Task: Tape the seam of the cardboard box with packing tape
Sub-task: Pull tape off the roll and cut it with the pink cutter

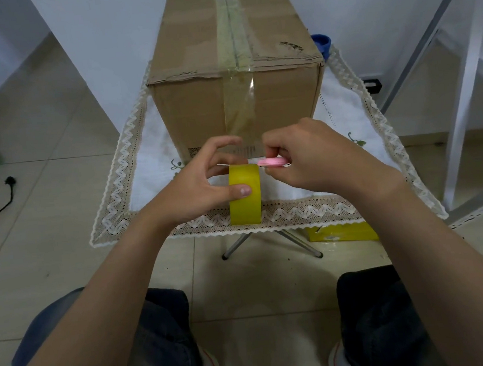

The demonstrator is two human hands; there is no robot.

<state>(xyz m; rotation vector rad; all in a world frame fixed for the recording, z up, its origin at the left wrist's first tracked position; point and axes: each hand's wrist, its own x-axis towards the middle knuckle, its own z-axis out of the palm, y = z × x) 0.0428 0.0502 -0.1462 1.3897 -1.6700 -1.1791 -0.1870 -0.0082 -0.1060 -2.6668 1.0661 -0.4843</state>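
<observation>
Lace-edged tablecloth [266, 215] under cardboard box [198, 105]; tiled floor [45, 185], white walls [99, 34].

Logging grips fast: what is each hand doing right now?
Left hand: closed on the yellow tape roll.
Right hand: closed on a pink cutter.
</observation>
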